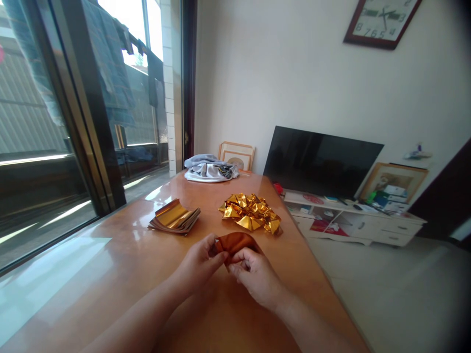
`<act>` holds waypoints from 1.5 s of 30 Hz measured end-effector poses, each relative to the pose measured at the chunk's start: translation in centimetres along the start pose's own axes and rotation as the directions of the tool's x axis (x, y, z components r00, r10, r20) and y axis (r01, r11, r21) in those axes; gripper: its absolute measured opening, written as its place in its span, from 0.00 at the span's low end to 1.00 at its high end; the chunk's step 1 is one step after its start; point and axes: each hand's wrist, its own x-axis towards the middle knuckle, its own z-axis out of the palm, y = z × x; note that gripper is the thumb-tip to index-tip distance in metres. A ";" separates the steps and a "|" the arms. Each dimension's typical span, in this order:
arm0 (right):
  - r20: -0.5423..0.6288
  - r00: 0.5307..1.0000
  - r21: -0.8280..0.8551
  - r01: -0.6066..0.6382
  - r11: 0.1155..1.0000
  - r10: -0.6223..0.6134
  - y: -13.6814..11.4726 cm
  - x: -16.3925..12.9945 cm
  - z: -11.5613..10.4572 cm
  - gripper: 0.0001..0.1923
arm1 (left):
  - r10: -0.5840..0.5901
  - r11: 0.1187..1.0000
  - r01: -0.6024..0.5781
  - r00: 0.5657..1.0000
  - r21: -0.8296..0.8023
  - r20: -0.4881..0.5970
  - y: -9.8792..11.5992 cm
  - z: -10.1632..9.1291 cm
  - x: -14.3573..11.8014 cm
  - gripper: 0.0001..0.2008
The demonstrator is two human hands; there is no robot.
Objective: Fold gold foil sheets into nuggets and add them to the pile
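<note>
A sheet of shiny gold foil paper [239,241] curves up between my two hands, just above the wooden table. My left hand [206,257] pinches its left edge between thumb and fingers. My right hand [253,272] grips the near edge, fingers curled, close beside the left thumb. Beyond the hands to the left lies a stack of gold foil paper sheets [174,215], its top sheets curling. Past my right hand sits a heap of folded gold paper pieces [252,211], pointed and creased. The underside of the held sheet is mostly hidden.
The glossy wooden table [147,294] runs away from me, its right edge dropping to a tiled floor. Bundled grey cloth [209,167] lies at its far end. A glass sliding door [73,122] borders the left. Beyond, a television [320,159] stands on a low white cabinet [368,225].
</note>
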 end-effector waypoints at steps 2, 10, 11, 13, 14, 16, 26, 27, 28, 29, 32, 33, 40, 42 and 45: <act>-0.062 0.998 -0.027 0.016 1.000 -0.018 0.1 0.2 -0.3 0.10 | 0.074 0.986 -0.068 0.997 0.155 -0.036 0.0 -0.4 0.0 0.08; -0.143 0.981 0.187 -0.104 0.977 0.132 -0.4 0.6 -1.3 0.16 | 0.290 0.686 -0.277 0.952 0.672 0.096 2.3 -1.3 -0.5 0.07; -0.144 0.977 0.226 -0.123 0.966 0.158 -0.5 0.7 -1.5 0.16 | 0.283 0.653 -0.287 0.951 0.701 0.125 2.5 -1.3 -0.6 0.07; -0.141 0.975 0.313 -0.120 0.942 0.171 -0.6 0.7 -1.6 0.16 | 0.259 0.595 -0.305 0.949 0.744 0.182 2.9 -1.0 -0.8 0.07; -0.129 0.978 0.369 -0.106 0.923 0.163 -0.7 0.7 -1.7 0.16 | 0.244 0.571 -0.317 0.946 0.757 0.211 3.0 -0.8 -0.8 0.07; -0.080 0.988 0.506 -0.072 0.860 0.130 -0.7 0.9 -1.7 0.17 | 0.214 0.532 -0.349 0.937 0.771 0.276 2.9 -0.4 -0.8 0.07; -0.423 0.906 0.053 -0.011 0.999 0.032 1.2 1.9 -3.3 0.30 | 0.121 0.470 -0.421 0.901 0.776 0.416 2.2 1.0 -0.8 0.07; -0.391 0.917 -0.134 0.027 0.991 -0.078 1.0 1.6 -3.5 0.25 | 0.110 0.472 -0.416 0.903 0.778 0.416 2.2 1.0 -0.7 0.08; -0.305 0.936 -0.290 0.083 0.953 -0.174 0.6 1.2 -3.6 0.20 | 0.098 0.475 -0.409 0.904 0.779 0.415 2.2 0.9 -0.7 0.09; -0.188 0.953 -0.395 0.147 0.907 -0.236 0.1 0.8 -3.6 0.15 | 0.087 0.480 -0.403 0.906 0.779 0.415 2.2 0.9 -0.7 0.09; 0.070 0.960 -0.586 0.260 0.767 -0.271 -1.2 -0.4 -3.1 0.12 | 0.060 0.504 -0.384 0.909 0.774 0.412 2.2 0.9 -0.6 0.08; 0.119 0.959 -0.636 0.273 0.722 -0.258 -1.5 -0.7 -2.9 0.11 | 0.056 0.515 -0.377 0.911 0.770 0.409 2.1 0.9 -0.6 0.08; 0.217 0.957 -0.782 0.289 0.551 -0.194 -0.9 -0.4 -2.3 0.03 | 0.066 0.633 -0.329 0.925 0.701 0.375 1.6 0.9 -0.7 0.05; 0.219 0.958 -0.777 0.287 0.561 -0.187 -0.8 -0.3 -2.5 0.04 | 0.057 0.673 -0.293 0.936 0.679 0.347 1.5 0.5 -0.8 0.04; 0.216 0.960 -0.758 0.281 0.589 -0.180 -0.8 -0.4 -2.7 0.05 | 0.002 0.732 -0.218 0.948 0.645 0.319 1.4 -0.7 -0.8 0.07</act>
